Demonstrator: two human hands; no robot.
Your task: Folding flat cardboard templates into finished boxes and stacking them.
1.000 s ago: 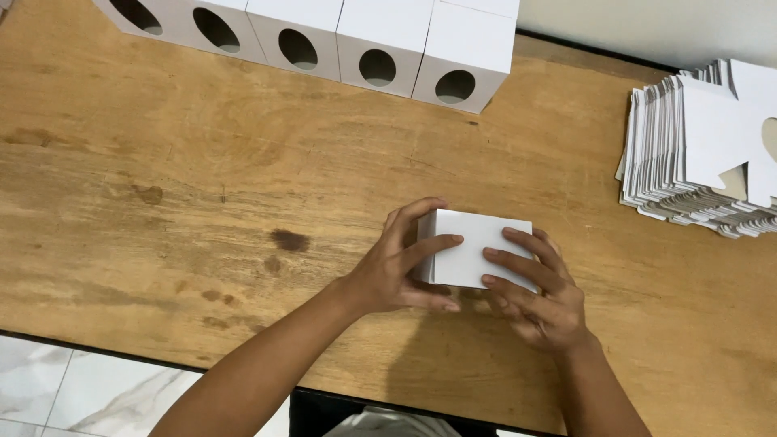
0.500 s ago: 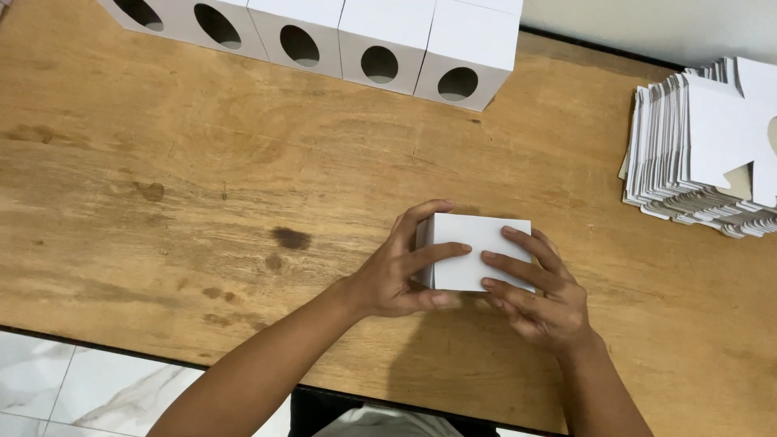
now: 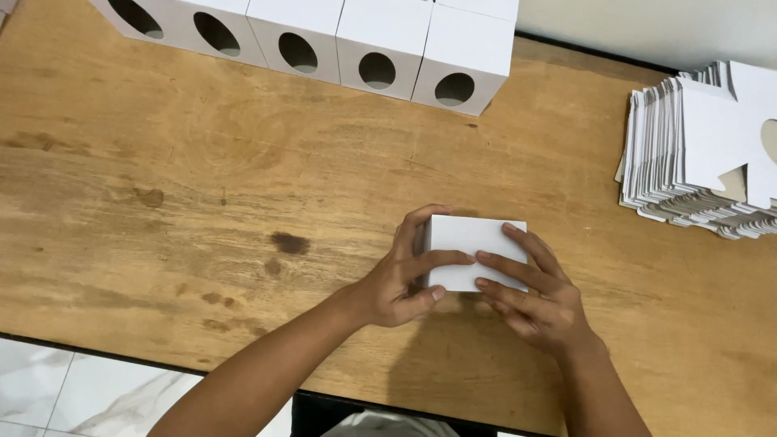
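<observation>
A small white cardboard box [image 3: 472,240] rests on the wooden table [image 3: 202,194], near the front edge and right of centre. My left hand [image 3: 402,278] wraps its left side, thumb below and fingers across the top. My right hand [image 3: 531,296] lies over its right and near side with the fingers spread flat on the top face. Both hands grip the box between them. The box's near face is hidden by my fingers.
A row of several assembled white boxes with round holes [image 3: 340,44] lines the far edge. A stack of flat white box blanks [image 3: 702,154] sits at the right. A white tiled floor [image 3: 48,396] shows below the table's front edge.
Nothing has visibly moved; both hands stay pressed on the white box in the same place.
</observation>
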